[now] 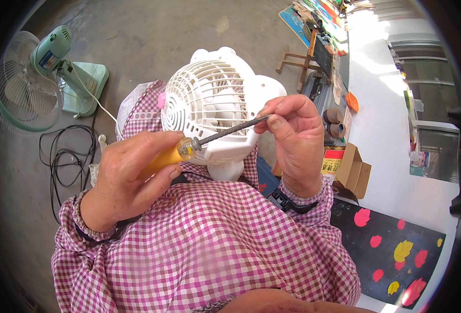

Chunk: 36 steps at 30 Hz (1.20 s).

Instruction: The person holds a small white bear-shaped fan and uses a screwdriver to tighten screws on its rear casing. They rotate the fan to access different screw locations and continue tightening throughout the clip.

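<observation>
Holding the screwdriver [209, 140] across our lap, we judge it light and stiff, best gripped at the handle, since the thin shaft may slip. It has a translucent orange-yellow handle and a dark metal shaft, lying level in front of the white fan [216, 107]. Our left hand [128, 180] wraps its fingers tight around the handle; our right hand [293, 138] pinches the shaft's tip between thumb and forefinger. The fan rests on our checked apron [214, 245]. On the floor's left edge stand a green fan [37, 78] and a black cord [66, 156].
</observation>
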Each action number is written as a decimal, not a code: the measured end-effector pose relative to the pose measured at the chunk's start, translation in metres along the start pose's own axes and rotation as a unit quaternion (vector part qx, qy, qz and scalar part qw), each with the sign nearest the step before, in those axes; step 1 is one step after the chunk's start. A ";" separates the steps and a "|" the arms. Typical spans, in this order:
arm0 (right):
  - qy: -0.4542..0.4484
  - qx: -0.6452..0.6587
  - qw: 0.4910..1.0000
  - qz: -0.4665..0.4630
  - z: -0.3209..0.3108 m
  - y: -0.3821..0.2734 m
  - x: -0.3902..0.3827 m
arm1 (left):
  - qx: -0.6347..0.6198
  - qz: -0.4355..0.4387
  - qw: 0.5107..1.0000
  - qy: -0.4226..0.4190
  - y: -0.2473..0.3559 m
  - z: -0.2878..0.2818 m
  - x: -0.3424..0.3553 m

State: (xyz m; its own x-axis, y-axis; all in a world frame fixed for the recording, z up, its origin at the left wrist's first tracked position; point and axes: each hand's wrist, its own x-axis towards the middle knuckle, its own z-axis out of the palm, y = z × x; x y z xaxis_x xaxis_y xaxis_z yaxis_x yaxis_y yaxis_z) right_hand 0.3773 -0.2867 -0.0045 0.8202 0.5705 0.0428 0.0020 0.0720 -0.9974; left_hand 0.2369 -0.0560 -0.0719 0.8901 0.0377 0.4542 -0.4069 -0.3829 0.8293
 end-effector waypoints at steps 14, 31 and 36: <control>0.001 -0.012 1.000 -0.001 0.007 0.001 -0.001 | -0.001 -0.005 1.000 0.000 -0.003 -0.003 -0.005; -0.007 -0.033 0.999 -0.011 0.008 0.002 -0.001 | 0.010 -0.003 1.000 0.001 -0.003 -0.003 -0.006; -0.001 -0.048 0.999 -0.011 0.009 0.003 -0.001 | 0.011 -0.004 1.000 0.002 -0.004 -0.003 -0.008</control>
State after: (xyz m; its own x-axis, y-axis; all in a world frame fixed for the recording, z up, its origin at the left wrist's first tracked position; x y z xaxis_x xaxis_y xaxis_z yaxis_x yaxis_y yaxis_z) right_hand 0.3711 -0.2802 -0.0067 0.8177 0.5719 0.0650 0.0749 0.0064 -0.9972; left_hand 0.2307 -0.0519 -0.0778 0.8930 0.0439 0.4479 -0.3944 -0.4031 0.8258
